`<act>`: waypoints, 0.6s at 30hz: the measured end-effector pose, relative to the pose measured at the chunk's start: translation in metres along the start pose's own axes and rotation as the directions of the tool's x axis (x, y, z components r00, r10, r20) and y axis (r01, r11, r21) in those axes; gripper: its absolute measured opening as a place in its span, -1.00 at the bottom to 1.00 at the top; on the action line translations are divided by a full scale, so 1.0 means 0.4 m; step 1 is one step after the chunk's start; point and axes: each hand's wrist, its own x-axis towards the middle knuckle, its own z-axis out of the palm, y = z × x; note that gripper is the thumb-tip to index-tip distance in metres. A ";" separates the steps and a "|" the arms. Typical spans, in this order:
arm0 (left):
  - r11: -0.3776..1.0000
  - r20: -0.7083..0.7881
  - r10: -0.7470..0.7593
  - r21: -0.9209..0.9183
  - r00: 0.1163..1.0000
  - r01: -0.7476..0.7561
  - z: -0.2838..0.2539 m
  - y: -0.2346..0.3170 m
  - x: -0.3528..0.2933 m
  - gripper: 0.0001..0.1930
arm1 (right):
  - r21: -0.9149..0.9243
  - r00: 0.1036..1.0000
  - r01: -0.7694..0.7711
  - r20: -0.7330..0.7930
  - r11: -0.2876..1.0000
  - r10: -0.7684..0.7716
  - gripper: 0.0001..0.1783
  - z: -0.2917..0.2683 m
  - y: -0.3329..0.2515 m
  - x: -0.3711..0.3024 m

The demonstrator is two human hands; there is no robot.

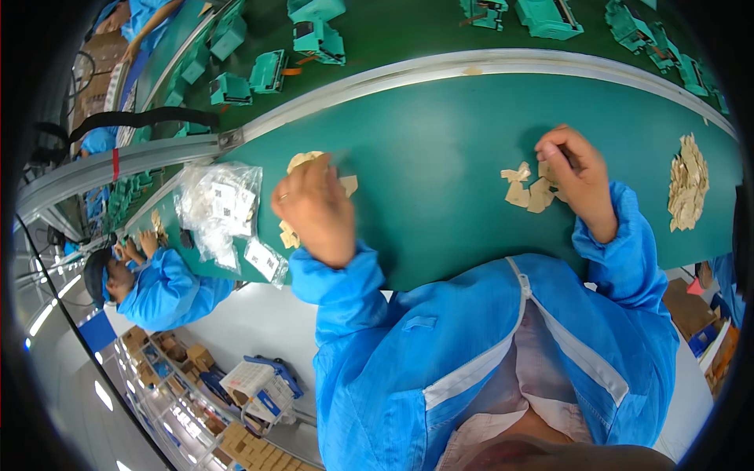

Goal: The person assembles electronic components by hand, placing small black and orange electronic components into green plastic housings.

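Note:
My left hand is over a small pile of flat beige pieces on the green table. Motion blurs its fingers, so I cannot tell what is in them. At the right, my right hand is closed, with thumb and forefinger drawn together. Whatever may be between those fingertips is hidden or too small to name. Loose beige pieces lie beside and partly beneath this hand, some of them bent or folded.
A larger heap of beige pieces lies at the far right. Clear plastic bags with labels lie on the left. Beyond a metal rail, green plastic housings stand on a conveyor. A co-worker sits at the left.

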 end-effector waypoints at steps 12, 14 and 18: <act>0.798 0.354 -0.297 -0.418 0.887 0.434 0.006 -0.198 -0.033 -0.74 | 0.089 0.998 -0.045 -0.047 0.995 0.049 -0.89 0.011 0.003 0.019; 0.799 0.310 -0.315 -0.423 0.897 0.427 0.003 -0.188 -0.027 -0.73 | 0.081 0.997 -0.051 -0.046 0.995 0.055 -0.89 0.011 0.006 0.021; 0.966 0.160 -0.058 -0.241 0.986 0.095 -0.016 -0.159 -0.019 -0.71 | 0.059 0.998 -0.038 -0.045 0.998 0.040 -0.89 0.011 0.005 0.023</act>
